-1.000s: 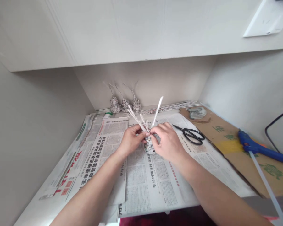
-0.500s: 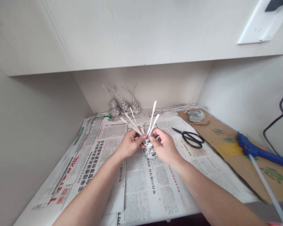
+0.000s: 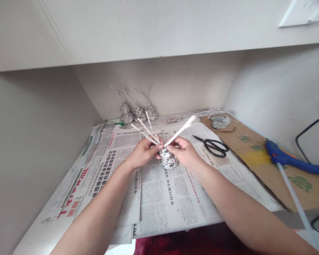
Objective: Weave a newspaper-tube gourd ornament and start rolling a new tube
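Between my hands is a small woven paper gourd, made of rolled newsprint, with two rounded parts. Several white paper strips stick up from its top in a fan. My left hand is closed at the gourd's top, thumb and fingers pinching the base of the left strips. My right hand pinches the strips that lean right, its thumb near the gourd's neck. The fingertips behind the gourd are partly hidden.
Three finished-looking paper gourds stand at the back wall beside long thin paper rods. Black scissors lie right of my hands. On the cardboard are a blue glue gun with a glue stick and a crumpled clear packet. Newspaper covers the table.
The right strips have been bent further right and now lie close together. My right hand has shifted its hold on them. The view has tipped slightly downward.
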{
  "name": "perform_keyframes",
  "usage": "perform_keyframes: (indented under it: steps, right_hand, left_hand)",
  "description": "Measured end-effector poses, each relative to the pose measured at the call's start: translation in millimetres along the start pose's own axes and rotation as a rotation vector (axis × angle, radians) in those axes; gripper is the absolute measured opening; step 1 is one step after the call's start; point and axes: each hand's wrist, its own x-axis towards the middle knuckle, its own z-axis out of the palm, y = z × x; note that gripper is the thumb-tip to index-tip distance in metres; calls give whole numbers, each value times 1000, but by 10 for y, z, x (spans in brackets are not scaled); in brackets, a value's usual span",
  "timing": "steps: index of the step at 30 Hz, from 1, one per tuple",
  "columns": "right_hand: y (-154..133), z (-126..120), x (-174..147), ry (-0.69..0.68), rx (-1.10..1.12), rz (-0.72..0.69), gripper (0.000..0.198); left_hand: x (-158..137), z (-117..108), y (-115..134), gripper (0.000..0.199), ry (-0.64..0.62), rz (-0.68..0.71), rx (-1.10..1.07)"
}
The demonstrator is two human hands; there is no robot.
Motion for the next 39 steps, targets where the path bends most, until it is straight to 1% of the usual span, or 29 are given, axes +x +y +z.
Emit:
perform_keyframes:
  steps: [3, 6, 9, 14, 18, 21, 24, 27, 29, 33, 34, 36, 39]
  right_hand:
    - [-12, -5, 18, -26, 147, 62, 24]
    - [-11, -21, 39, -58, 190, 19, 26]
    - [-6, -54, 52, -84, 156, -45, 25]
    - [-37, -104, 52, -118, 6, -100, 22]
    - [-51, -99, 60, -113, 15, -95, 24]
    - [-54, -90, 59, -113, 97, -42, 28]
    - [-63, -103, 51, -140, 145, 14, 29]
    - [-72, -140, 51, -218, 179, 47, 29]
    - [-77, -166, 56, -244, 164, 37, 29]
    - [-83, -188, 71, -205, 28, -61, 29]
    - [-84, -186, 75, -194, 7, -80, 30]
    - [-83, -180, 80, -174, -2, -85, 33]
    - [-81, -176, 81, -134, -61, -28, 38]
  left_hand:
    - [4, -23, -14, 24, -29, 36, 14]
    - [7, -14, -13, 23, -36, 79, 13]
    - [3, 2, -9, 20, -13, 162, 86]
    - [-4, -1, 0, 12, 48, 369, 350]
    - [-7, 19, 24, 12, 72, 418, 408]
    - [-12, 54, 6, 8, 107, 376, 330]
    - [-17, 75, -35, 23, 154, 286, 192]
    - [-19, 79, -53, 31, 131, 215, 101]
    - [-19, 85, -46, 37, 102, 160, 39]
    - [-17, 104, -27, 54, 77, 76, -34]
    - [-16, 105, -28, 54, 75, 70, -36]
    - [-12, 98, -36, 48, 74, 77, -31]
    - [-5, 79, -51, 33, 61, 104, -22]
